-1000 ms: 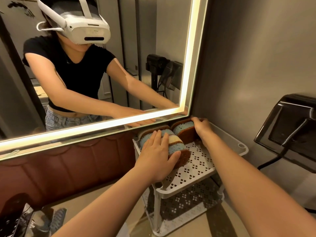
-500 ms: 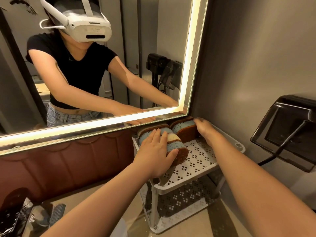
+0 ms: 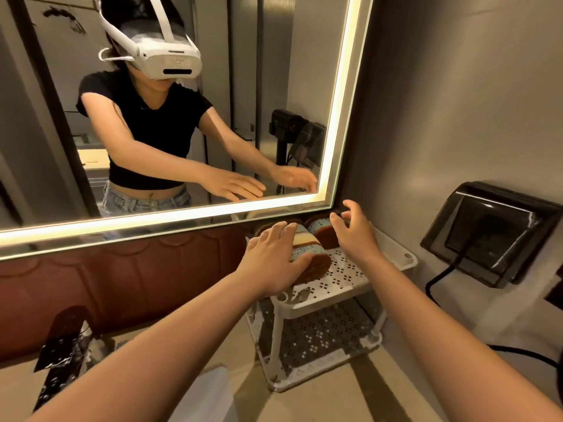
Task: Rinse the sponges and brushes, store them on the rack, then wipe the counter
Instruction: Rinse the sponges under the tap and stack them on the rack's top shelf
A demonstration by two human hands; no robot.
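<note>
Lifted off the rear sponge (image 3: 323, 230), my right hand (image 3: 355, 237) hovers, fingers (image 3: 337, 224) spread and released; my left hand (image 3: 274, 260) rests flat-fingered on the front sponge (image 3: 317, 265) on the rack (image 3: 344, 292).

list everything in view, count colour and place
rack: 1, white, two shelves, on the counter by the right wall
front sponge: 1, blue, cream and brown, top shelf
back sponge: 1, same colours, behind it
counter: 1, beige, under the rack
mirror: 1, lit edge, wall behind
wall panel: 1, reddish brown, below the mirror
wall box: 1, black, right wall, cable attached
glossy object: 1, black, lower left, unclear what
left hand: 1, flat on the front sponge
right hand: 1, fingers spread, over the back sponge
</note>
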